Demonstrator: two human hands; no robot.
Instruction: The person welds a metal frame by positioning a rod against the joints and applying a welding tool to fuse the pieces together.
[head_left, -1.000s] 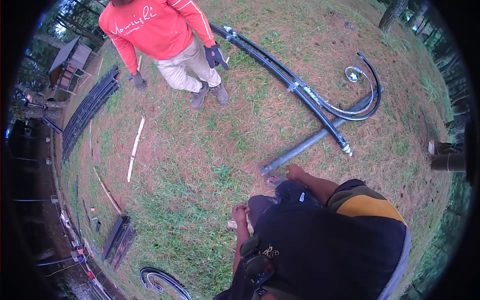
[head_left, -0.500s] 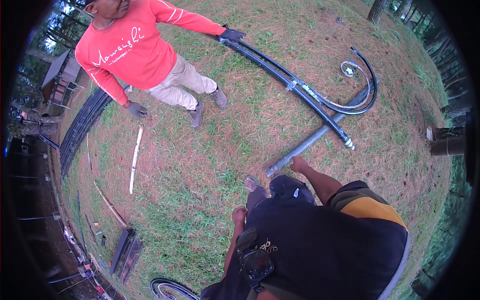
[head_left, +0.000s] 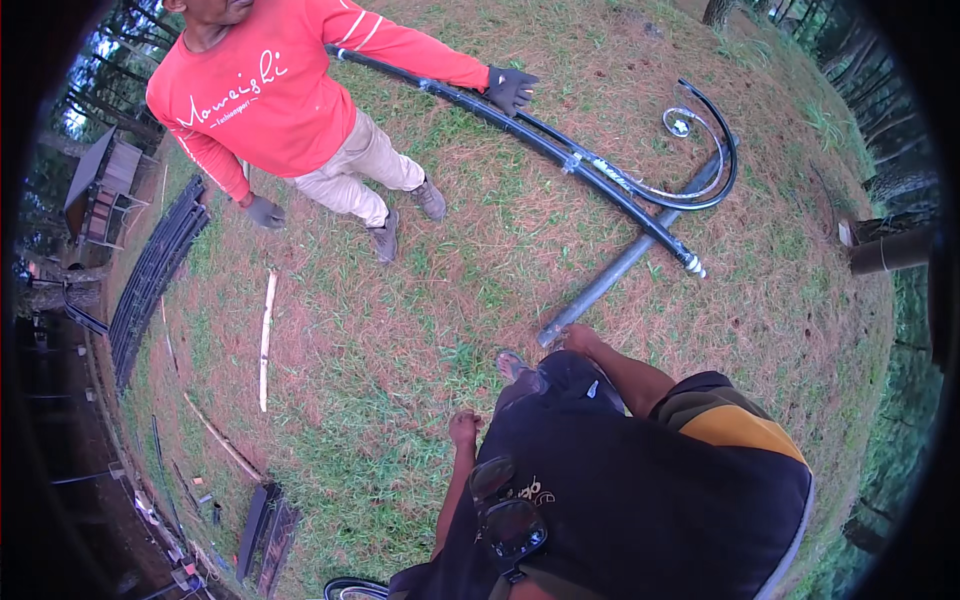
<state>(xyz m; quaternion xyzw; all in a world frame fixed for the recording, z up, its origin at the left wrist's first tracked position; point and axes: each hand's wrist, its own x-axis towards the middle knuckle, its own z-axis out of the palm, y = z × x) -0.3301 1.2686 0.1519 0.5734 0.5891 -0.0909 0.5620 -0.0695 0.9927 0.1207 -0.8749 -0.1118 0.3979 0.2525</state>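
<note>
A straight, dark grey bar [head_left: 605, 290] lies slantwise on the grass [head_left: 400, 330], right of the middle; its near end is just beside the right hand [head_left: 580, 338]. The bar looks dull and scuffed. Across it lies a long, glossy black pole [head_left: 615, 198] with a white knobbed tip [head_left: 696, 268] at its near end and a pale joint [head_left: 571, 163] farther along. Beside the pole, a black curled piece [head_left: 733, 160] sweeps round on the right, its pale inner scroll ending in a white star [head_left: 681, 127].

The right hand is bent toward the bar's end, but whether it grips or touches it cannot be told. The left hand [head_left: 464, 427] hangs over the grass with bent fingers; how closed it is, or whether it holds anything, is too small to tell.

At the far left a co-worker in a red top [head_left: 250, 90] stretches a gloved hand [head_left: 512, 88] over the pole, and that arm hides part of it. A pale stick [head_left: 267, 340] lies on the left, with stacked dark bars [head_left: 155, 285] beyond it. Dark beams [head_left: 262, 535] lie at the near left.
</note>
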